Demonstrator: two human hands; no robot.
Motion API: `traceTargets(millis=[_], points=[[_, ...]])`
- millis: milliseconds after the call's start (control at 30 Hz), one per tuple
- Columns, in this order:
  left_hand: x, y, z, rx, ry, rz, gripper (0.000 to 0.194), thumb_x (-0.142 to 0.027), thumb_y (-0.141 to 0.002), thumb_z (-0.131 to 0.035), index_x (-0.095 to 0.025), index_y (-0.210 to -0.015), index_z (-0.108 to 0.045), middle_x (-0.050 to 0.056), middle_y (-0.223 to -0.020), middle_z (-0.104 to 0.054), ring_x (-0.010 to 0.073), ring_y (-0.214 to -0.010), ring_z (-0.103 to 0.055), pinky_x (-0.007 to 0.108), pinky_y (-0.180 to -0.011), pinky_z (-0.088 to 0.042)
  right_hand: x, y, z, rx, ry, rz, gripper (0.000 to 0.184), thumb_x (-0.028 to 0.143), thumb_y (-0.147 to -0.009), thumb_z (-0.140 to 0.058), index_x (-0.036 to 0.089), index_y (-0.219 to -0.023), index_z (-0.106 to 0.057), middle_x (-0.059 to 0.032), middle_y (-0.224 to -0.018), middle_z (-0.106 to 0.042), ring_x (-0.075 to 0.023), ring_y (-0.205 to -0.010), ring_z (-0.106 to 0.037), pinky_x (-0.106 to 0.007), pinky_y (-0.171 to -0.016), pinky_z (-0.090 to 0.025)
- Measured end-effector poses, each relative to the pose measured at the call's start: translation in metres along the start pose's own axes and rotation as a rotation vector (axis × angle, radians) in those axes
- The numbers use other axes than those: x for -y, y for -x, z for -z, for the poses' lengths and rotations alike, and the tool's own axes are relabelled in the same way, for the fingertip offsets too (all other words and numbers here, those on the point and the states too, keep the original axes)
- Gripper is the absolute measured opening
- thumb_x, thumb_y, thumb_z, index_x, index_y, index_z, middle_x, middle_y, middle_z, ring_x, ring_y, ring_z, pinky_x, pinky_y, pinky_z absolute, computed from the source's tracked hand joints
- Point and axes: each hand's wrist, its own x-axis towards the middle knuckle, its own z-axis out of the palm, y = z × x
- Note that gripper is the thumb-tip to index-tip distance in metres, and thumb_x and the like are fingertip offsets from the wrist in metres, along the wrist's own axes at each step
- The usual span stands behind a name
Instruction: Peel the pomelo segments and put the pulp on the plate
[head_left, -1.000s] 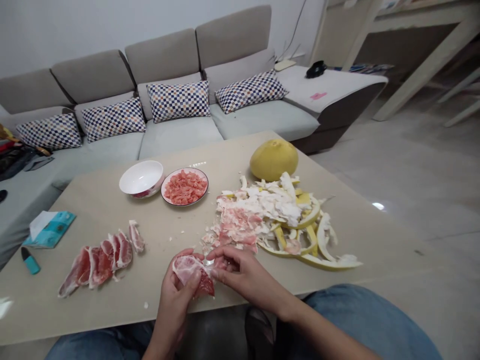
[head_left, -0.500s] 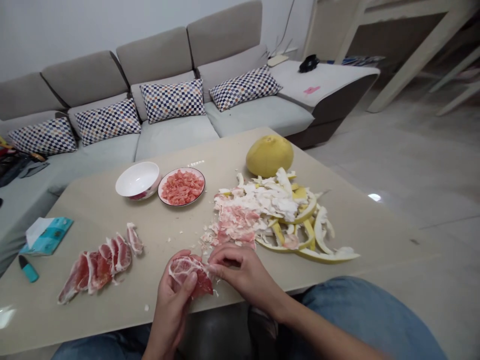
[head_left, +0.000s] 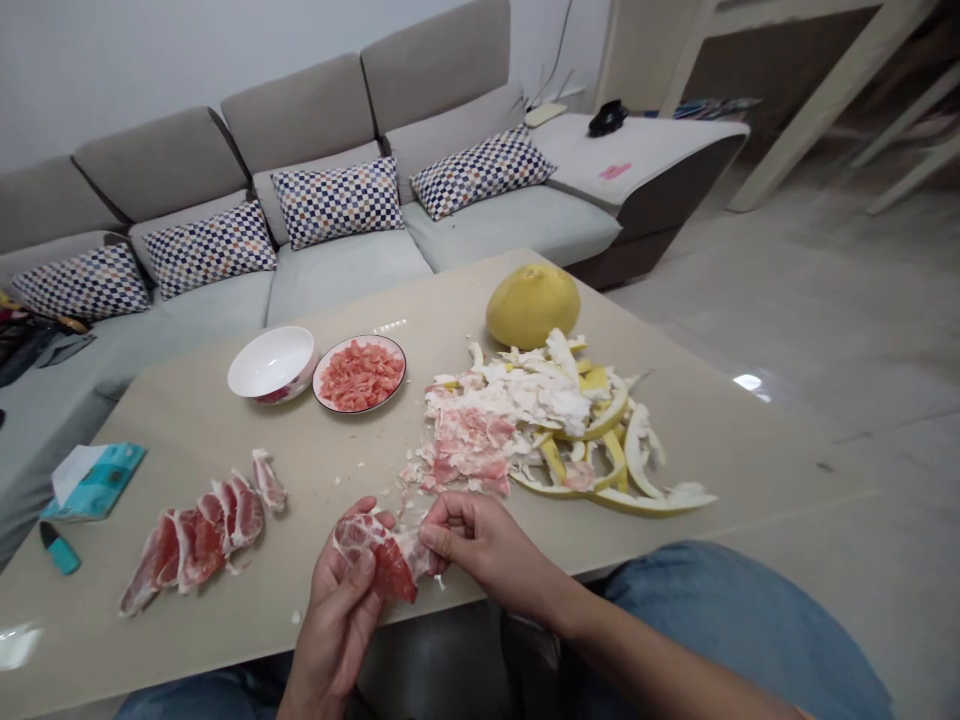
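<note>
Well, at a beige table near a sofa, left hand grips a pomelo segment, right hand seemingly its membrane.

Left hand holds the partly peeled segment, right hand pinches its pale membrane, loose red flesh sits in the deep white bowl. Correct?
Bowl's wrong: in the head view, the loose red flesh sits on the dark-rimmed plate beside the deep white bowl. Left hand holding the segment, right hand pinching its pale membrane: fine.

No text, label, brand, number or sign can be read on anything.
</note>
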Motion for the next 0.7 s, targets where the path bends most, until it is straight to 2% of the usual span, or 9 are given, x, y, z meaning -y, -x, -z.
traceTargets(millis=[167, 233, 333, 400, 500, 600, 700], points=[[-0.006, 0.006, -0.008, -0.005, -0.115, -0.096, 0.050, -0.023, -0.075, -0.077, -0.023, -0.121, -0.060, 0.011, -0.118, -0.065, 0.0167, -0.085, -0.068, 0.021, -0.070, -0.056, 0.008, 0.001, 0.001, 0.052, 0.026, 0.033, 0.028, 0.041, -0.079, -0.070, 0.016, -0.074, -0.058, 0.0013, -0.067, -0.059, -0.0110, -0.063, -0.055, -0.022, -0.060, -0.043], [-0.008, 0.009, -0.010, 0.006, -0.152, -0.142, 0.049, -0.024, -0.074, -0.077, -0.023, -0.120, -0.060, 0.010, -0.120, -0.064, 0.0165, -0.085, -0.067, 0.022, -0.070, -0.055, 0.008, 0.002, 0.000, 0.090, 0.040, 0.045, 0.023, 0.036, -0.080, -0.070, 0.016, -0.084, -0.059, 0.0035, -0.068, -0.057, -0.0096, -0.063, -0.052, -0.020, -0.058, -0.039], [-0.007, 0.011, -0.012, 0.010, -0.171, -0.133, 0.051, -0.028, -0.071, -0.079, -0.023, -0.118, -0.061, 0.009, -0.110, -0.067, 0.0198, -0.088, -0.068, 0.025, -0.073, -0.055, 0.007, 0.002, -0.001, 0.138, 0.041, 0.020, 0.032, 0.031, -0.075, -0.074, 0.019, -0.098, -0.056, 0.0083, -0.064, -0.049, -0.0073, -0.055, -0.044, -0.018, -0.051, -0.032], [-0.006, 0.011, -0.013, -0.012, -0.179, -0.129, 0.052, -0.028, -0.069, -0.080, -0.022, -0.117, -0.061, 0.008, -0.103, -0.069, 0.0216, -0.089, -0.068, 0.027, -0.075, -0.055, 0.005, 0.002, -0.002, 0.124, 0.085, 0.018, 0.033, 0.029, -0.071, -0.076, 0.020, -0.096, -0.056, 0.0091, -0.063, -0.047, -0.0069, -0.053, -0.040, -0.018, -0.048, -0.030], [-0.004, 0.010, -0.016, -0.073, -0.222, -0.162, 0.055, -0.027, -0.066, -0.083, -0.020, -0.117, -0.061, 0.009, -0.100, -0.071, 0.0228, -0.088, -0.069, 0.028, -0.076, -0.054, 0.005, 0.004, -0.004, 0.062, 0.196, 0.073, 0.027, 0.027, -0.071, -0.076, 0.020, -0.091, -0.059, 0.0072, -0.064, -0.051, -0.0089, -0.056, -0.044, -0.019, -0.051, -0.033], [-0.002, 0.009, -0.019, -0.130, -0.238, -0.171, 0.057, -0.027, -0.065, -0.084, -0.021, -0.117, -0.062, 0.010, -0.101, -0.073, 0.0242, -0.092, -0.069, 0.028, -0.077, -0.054, 0.006, 0.006, -0.005, 0.029, 0.290, 0.119, 0.016, 0.026, -0.074, -0.074, 0.020, -0.085, -0.064, 0.0049, -0.064, -0.056, -0.0109, -0.059, -0.048, -0.020, -0.054, -0.036], [0.002, 0.007, -0.020, -0.130, -0.193, -0.163, 0.053, -0.029, -0.065, -0.084, -0.020, -0.114, -0.063, 0.011, -0.105, -0.073, 0.0242, -0.095, -0.069, 0.030, -0.082, -0.054, 0.005, 0.007, -0.004, 0.012, 0.364, 0.142, 0.007, 0.023, -0.078, -0.071, 0.019, -0.077, -0.066, 0.0030, -0.065, -0.060, -0.0116, -0.061, -0.051, -0.020, -0.056, -0.038]])
